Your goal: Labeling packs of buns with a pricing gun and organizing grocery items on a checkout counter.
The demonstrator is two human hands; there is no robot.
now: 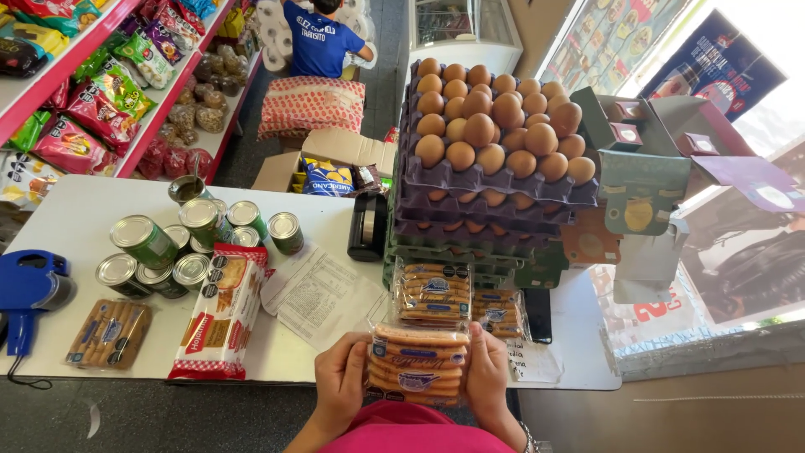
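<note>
The biscuit pack (418,369) showed tan with blue labels; the cans (144,241) were green with silver tops, the egg trays (495,189) purple under brown eggs (495,122), the counter (75,210) white, the price gun (29,289) blue

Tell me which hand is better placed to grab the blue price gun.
Left, probably. Both hands grip the biscuit pack, but the left hand is on the side of the blue price gun at the counter's far left edge; the right hand would have to cross over.

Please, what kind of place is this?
Probably a small grocery shop. Snack bags fill the wall shelves, egg trays are stacked on the counter, and both hands hold a biscuit pack.
</note>
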